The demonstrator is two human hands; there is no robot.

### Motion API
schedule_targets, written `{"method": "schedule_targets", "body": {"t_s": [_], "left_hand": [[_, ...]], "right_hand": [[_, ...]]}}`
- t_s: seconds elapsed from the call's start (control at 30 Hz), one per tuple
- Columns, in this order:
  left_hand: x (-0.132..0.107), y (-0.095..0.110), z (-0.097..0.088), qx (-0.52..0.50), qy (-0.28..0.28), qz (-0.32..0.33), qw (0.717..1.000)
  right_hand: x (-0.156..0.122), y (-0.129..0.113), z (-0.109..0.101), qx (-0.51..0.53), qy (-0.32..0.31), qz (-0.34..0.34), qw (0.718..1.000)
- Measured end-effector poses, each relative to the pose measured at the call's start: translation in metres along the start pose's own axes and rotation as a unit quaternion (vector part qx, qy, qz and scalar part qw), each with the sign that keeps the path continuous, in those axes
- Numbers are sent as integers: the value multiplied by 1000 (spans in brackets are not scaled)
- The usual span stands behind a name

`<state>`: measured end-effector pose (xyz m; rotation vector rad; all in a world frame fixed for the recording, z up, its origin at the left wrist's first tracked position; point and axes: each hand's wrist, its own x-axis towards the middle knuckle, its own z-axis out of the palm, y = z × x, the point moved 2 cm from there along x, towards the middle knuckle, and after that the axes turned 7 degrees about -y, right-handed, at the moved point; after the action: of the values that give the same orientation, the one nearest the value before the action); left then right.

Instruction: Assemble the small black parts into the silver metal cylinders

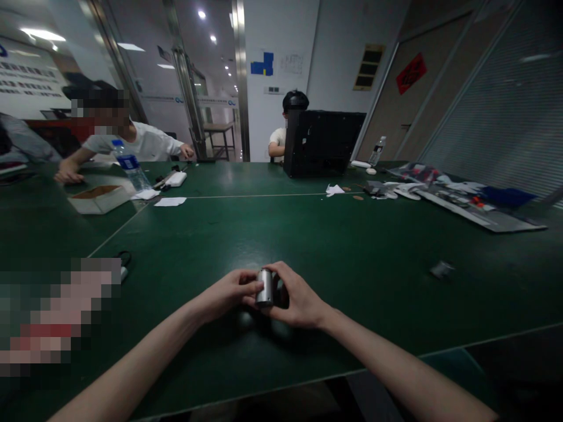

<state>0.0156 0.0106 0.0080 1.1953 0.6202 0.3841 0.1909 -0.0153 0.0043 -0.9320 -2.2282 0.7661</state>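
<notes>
A small silver metal cylinder is held just above the green table, near its front edge. My left hand pinches its left side with the fingertips. My right hand wraps around its right side, where a dark part sits mostly hidden behind the fingers. Both forearms reach in from the bottom of the view.
A small grey piece lies to the right. A cardboard box, a water bottle and a seated person are at the far left. A black monitor with another person behind it stands at the back. Clutter covers the far right.
</notes>
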Motion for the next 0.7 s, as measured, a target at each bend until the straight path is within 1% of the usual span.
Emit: {"method": "schedule_targets", "body": {"t_s": [0.13,0.23,0.37,0.43,0.53,0.63,0.7], "left_hand": [[0,-2,-1,-52,6,-37,998],[-1,-3,-1,-47,23,-67,996],[-2,-4,-2,-34,29,-86,995],[-1,-4,-2,-33,26,-78,996],[0,-3,-2,-17,20,-39,999],[2,-1,-4,39,21,7,999],[3,-1,-5,81,23,23,996]], "right_hand": [[2,8,1,20,-2,32,999],[4,12,2,32,-6,62,998],[4,12,3,51,-15,73,996],[4,12,4,48,-7,71,996],[2,12,4,33,6,47,998],[0,9,5,13,0,22,1000],[-1,7,4,2,-12,18,1000]]}}
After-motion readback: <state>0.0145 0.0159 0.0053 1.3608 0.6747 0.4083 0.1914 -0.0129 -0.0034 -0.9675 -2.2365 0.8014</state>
